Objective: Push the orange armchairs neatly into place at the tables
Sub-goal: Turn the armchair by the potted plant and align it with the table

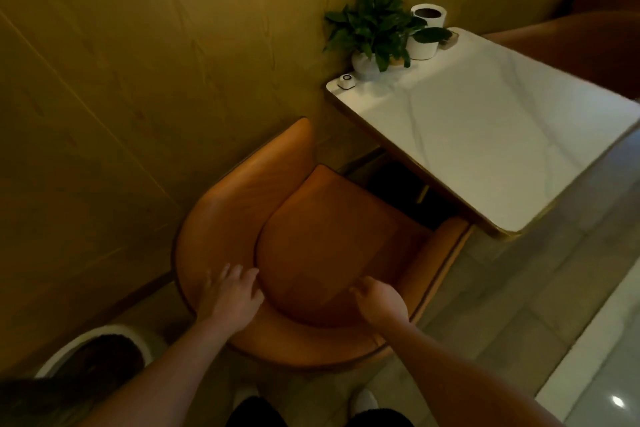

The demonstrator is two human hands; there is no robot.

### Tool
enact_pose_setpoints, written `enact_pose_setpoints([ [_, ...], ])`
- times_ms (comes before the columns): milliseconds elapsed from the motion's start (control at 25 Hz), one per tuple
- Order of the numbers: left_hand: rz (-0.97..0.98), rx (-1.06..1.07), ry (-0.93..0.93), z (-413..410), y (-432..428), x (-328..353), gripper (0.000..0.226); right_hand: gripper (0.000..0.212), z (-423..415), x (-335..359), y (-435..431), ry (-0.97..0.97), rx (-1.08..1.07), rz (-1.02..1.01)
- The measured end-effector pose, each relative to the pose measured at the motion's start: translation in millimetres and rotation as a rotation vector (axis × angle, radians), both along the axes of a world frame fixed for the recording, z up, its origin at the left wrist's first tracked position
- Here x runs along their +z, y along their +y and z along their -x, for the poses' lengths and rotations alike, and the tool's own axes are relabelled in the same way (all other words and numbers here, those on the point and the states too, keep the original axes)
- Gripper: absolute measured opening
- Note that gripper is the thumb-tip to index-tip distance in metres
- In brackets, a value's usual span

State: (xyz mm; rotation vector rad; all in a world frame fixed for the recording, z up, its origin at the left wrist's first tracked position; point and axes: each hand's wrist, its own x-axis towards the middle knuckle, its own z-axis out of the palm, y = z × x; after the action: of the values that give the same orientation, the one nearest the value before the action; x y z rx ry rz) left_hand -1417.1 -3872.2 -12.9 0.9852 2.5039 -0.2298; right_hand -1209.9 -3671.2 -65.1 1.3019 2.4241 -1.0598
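An orange armchair [322,239] stands in front of me, its seat facing a white marble table [485,135] with a gold edge. The chair's right arm tip reaches under the table's near corner; its left arm stands next to the wall. My left hand [230,295] rests with spread fingers on the top of the curved backrest, left of the seat cushion. My right hand [379,302] lies on the backrest's right part, fingers loosely bent over its inner face. A second orange armchair [571,45] shows beyond the table at the far right.
A wood-panelled wall [121,97] runs along the left. On the table's far end stand a leafy plant [374,28], two white pots [427,15] and a small white device [345,81]. A large white planter [93,350] sits at lower left. Grey tiled floor [519,288] spreads to the right.
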Motion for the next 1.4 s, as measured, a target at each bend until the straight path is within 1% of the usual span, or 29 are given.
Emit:
enact_pose_setpoints([
  [160, 0.068, -0.127, -0.049, 55, 1, -20, 0.054, 0.028, 1, -25, -18, -0.124, -0.137, -0.026],
  [280, 0.144, -0.262, -0.036, 92, -8, -28, 0.056, 0.035, 4, -43, -55, -0.211, -0.204, -0.159],
  [360, 0.178, -0.344, -0.010, 112, -15, -35, 0.057, 0.043, 18, -44, -83, -0.244, -0.262, -0.197],
  [480, 0.210, -0.384, -0.030, 133, -11, -44, 0.057, 0.048, 38, -37, -114, -0.244, -0.397, -0.196],
  [600, 0.225, -0.414, -0.013, 157, 5, -54, 0.059, 0.055, 32, -33, -100, -0.244, -0.482, -0.236],
  [760, 0.222, -0.473, 0.075, 200, 43, -71, 0.067, 0.068, 11, -42, -45, -0.312, -0.545, -0.316],
  [840, 0.218, -0.482, 0.105, 216, 60, -81, 0.070, 0.071, 11, -52, -19, -0.335, -0.553, -0.341],
  [920, 0.237, -0.462, 0.112, 227, 73, -87, 0.072, 0.070, 17, -57, -5, -0.362, -0.509, -0.356],
  [1000, 0.276, -0.449, 0.112, 231, 79, -91, 0.069, 0.067, 29, -61, -10, -0.376, -0.422, -0.338],
  [1040, 0.291, -0.456, 0.088, 228, 74, -90, 0.067, 0.066, 39, -59, -23, -0.349, -0.369, -0.298],
  [1120, 0.281, -0.519, -0.015, 213, 48, -85, 0.066, 0.062, 64, -45, -68, -0.200, -0.276, -0.160],
  [1160, 0.268, -0.572, -0.085, 203, 34, -77, 0.071, 0.060, 78, -34, -93, -0.135, -0.214, -0.090],
  [1200, 0.261, -0.631, -0.164, 194, 23, -66, 0.083, 0.061, 91, -21, -114, -0.103, -0.143, -0.032],
  [1240, 0.256, -0.707, -0.254, 189, 16, -58, 0.095, 0.067, 102, -11, -131, -0.079, -0.095, 0.011],
  [1280, 0.283, -0.800, -0.339, 189, 9, -49, 0.100, 0.074, 114, 0, -143, -0.075, -0.060, 0.063],
  [1360, 0.351, -1.034, -0.441, 195, 0, -38, 0.093, 0.086, 139, 17, -165, -0.042, 0.045, 0.148],
  [1400, 0.371, -1.153, -0.465, 201, -1, -34, 0.097, 0.094, 152, 23, -176, -0.041, 0.124, 0.158],
])
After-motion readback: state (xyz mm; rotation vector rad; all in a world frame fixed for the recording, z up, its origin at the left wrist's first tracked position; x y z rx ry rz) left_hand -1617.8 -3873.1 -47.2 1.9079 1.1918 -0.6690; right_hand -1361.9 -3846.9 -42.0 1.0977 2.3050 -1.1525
